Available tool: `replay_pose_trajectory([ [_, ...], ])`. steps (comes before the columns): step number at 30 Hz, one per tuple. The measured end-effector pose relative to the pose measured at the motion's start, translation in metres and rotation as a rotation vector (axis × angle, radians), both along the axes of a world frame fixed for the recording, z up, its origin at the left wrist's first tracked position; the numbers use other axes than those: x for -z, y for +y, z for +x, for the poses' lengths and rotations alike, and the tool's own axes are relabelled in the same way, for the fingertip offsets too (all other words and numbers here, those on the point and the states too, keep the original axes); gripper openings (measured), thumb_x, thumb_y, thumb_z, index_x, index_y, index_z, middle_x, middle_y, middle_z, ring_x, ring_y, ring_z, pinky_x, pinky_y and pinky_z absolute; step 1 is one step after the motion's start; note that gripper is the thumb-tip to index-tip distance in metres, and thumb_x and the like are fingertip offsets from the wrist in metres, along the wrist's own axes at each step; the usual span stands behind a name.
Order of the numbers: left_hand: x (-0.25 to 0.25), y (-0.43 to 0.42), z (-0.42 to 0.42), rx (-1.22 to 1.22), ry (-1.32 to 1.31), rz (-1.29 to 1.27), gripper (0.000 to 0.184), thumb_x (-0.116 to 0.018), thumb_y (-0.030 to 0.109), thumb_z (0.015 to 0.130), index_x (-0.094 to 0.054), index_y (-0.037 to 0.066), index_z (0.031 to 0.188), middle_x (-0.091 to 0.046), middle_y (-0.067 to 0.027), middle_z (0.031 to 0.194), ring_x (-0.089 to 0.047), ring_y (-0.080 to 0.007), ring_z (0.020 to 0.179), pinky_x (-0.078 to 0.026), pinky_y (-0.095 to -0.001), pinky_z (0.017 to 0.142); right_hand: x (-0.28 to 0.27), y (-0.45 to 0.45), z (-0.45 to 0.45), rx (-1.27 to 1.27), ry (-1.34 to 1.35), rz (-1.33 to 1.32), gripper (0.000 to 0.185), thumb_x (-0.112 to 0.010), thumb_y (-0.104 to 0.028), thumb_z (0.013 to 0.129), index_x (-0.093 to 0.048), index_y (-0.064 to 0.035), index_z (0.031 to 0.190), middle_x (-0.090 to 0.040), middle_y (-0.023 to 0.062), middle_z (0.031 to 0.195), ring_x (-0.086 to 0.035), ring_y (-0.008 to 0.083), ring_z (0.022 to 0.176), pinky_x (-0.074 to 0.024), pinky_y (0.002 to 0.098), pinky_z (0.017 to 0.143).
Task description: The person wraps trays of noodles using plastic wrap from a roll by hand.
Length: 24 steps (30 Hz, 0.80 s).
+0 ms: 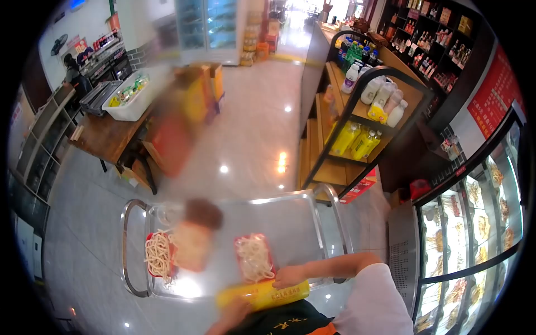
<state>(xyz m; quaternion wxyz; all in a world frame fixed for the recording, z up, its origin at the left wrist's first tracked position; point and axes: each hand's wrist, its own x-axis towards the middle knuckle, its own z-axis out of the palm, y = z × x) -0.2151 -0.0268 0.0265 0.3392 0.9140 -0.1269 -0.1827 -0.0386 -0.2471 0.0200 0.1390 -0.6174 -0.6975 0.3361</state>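
A long yellow box (263,296), shaped like a cling film box and printed with characters, lies across my body at the cart's near edge. My left hand (237,310) is wrapped round its left end, somewhat smeared. My right hand (290,276) is closed at the box's upper edge, beside the near corner of a red tray of thick pale noodles (255,258). Shiny creases over these noodles look like clear film. What my right fingertips pinch is hidden. Farther left stands another red tray of noodles (159,255), with a blurred orange and brown shape (192,243) right beside it.
Under the trays is a metal cart (279,209) with curved handles. A shelf rack of bottles (363,111) stands beyond it, and a lit display fridge (469,223) is at right. At left, a wooden table (114,137) bears a white bin (131,103).
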Motion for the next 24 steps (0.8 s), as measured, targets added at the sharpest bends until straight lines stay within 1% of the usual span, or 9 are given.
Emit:
replay_pose_trajectory([
  [2, 0.004, 0.001, 0.002, 0.104, 0.007, 0.134, 0.016, -0.050, 0.016, 0.076, -0.057, 0.001, 0.077, -0.054, -0.0166, 0.078, -0.051, -0.0314, 0.076, -0.041, -0.0404, 0.069, 0.002, -0.003, -0.002, 0.020, -0.003, 0.020, 0.023, -0.040, -0.028, 0.081, -0.045, -0.0051, 0.078, -0.052, 0.0155, 0.073, -0.052, 0.0351, 0.071, -0.0411, 0.0439, 0.059],
  [4, -0.004, 0.000, 0.005, -0.108, 0.008, -0.085, 0.017, -0.046, 0.014, 0.078, -0.056, 0.002, 0.083, -0.054, -0.0177, 0.084, -0.051, -0.0319, 0.081, -0.041, -0.0413, 0.073, -0.001, -0.010, -0.003, 0.045, -0.006, 0.038, 0.025, -0.039, -0.029, 0.083, -0.045, -0.0051, 0.079, -0.053, 0.0157, 0.072, -0.052, 0.0354, 0.070, -0.0407, 0.0445, 0.058],
  [6, -0.010, -0.001, 0.006, -0.132, -0.035, -0.108, 0.018, -0.046, 0.014, 0.077, -0.055, 0.002, 0.086, -0.053, -0.0175, 0.089, -0.050, -0.0318, 0.085, -0.040, -0.0410, 0.076, -0.028, -0.014, -0.009, 0.144, 0.027, -0.265, 0.027, -0.041, -0.031, 0.083, -0.046, -0.0048, 0.082, -0.053, 0.0164, 0.071, -0.052, 0.0351, 0.070, -0.0400, 0.0446, 0.060],
  [10, -0.010, 0.002, 0.004, -0.109, -0.107, -0.114, 0.022, -0.047, 0.016, 0.078, -0.052, 0.004, 0.095, -0.050, -0.0159, 0.104, -0.048, -0.0312, 0.095, -0.040, -0.0394, 0.080, -0.040, -0.033, -0.024, 0.171, 0.250, -0.316, 0.026, -0.050, -0.030, 0.079, -0.046, -0.0047, 0.083, -0.052, 0.0156, 0.072, -0.051, 0.0344, 0.070, -0.0393, 0.0438, 0.061],
  [13, -0.002, 0.000, 0.001, -0.101, -0.083, -0.060, 0.023, -0.046, 0.016, 0.079, -0.052, 0.004, 0.097, -0.049, -0.0144, 0.108, -0.047, -0.0311, 0.098, -0.039, -0.0389, 0.083, -0.010, -0.040, -0.018, 0.265, 0.040, -0.122, 0.026, -0.051, -0.029, 0.078, -0.047, -0.0042, 0.080, -0.052, 0.0155, 0.070, -0.051, 0.0340, 0.070, -0.0390, 0.0438, 0.061],
  [14, -0.005, 0.000, 0.002, -0.101, -0.084, -0.060, 0.023, -0.046, 0.016, 0.079, -0.052, 0.004, 0.097, -0.049, -0.0144, 0.108, -0.047, -0.0311, 0.098, -0.039, -0.0389, 0.083, -0.009, -0.042, -0.017, 0.265, 0.038, -0.122, 0.026, -0.051, -0.029, 0.078, -0.047, -0.0042, 0.080, -0.052, 0.0155, 0.070, -0.051, 0.0340, 0.070, -0.0390, 0.0438, 0.061],
  [16, -0.011, 0.001, 0.001, -0.097, -0.128, -0.104, 0.023, -0.047, 0.016, 0.079, -0.051, 0.005, 0.099, -0.048, -0.0138, 0.109, -0.047, -0.0307, 0.097, -0.038, -0.0390, 0.084, -0.006, -0.044, -0.018, 0.258, 0.018, 0.215, 0.025, -0.051, -0.028, 0.077, -0.048, -0.0036, 0.077, -0.052, 0.0160, 0.069, -0.051, 0.0330, 0.070, -0.0390, 0.0437, 0.060],
  [23, -0.037, -0.001, -0.014, -0.049, -0.213, -0.137, 0.016, -0.051, 0.014, 0.078, -0.056, 0.004, 0.089, -0.054, -0.0140, 0.098, -0.051, -0.0296, 0.090, -0.040, -0.0379, 0.081, -0.032, -0.058, -0.046, 0.354, 0.107, -0.036, 0.022, -0.045, -0.026, 0.082, -0.049, -0.0046, 0.078, -0.052, 0.0170, 0.069, -0.051, 0.0333, 0.069, -0.0401, 0.0423, 0.059],
  [24, -0.048, 0.000, -0.022, -0.066, -0.155, -0.146, 0.015, -0.053, 0.012, 0.077, -0.057, 0.007, 0.090, -0.056, -0.0123, 0.095, -0.053, -0.0287, 0.085, -0.043, -0.0349, 0.074, -0.037, -0.064, -0.056, 0.409, 0.187, -0.010, 0.022, -0.044, -0.026, 0.083, -0.049, -0.0050, 0.079, -0.053, 0.0169, 0.071, -0.052, 0.0334, 0.070, -0.0405, 0.0418, 0.060],
])
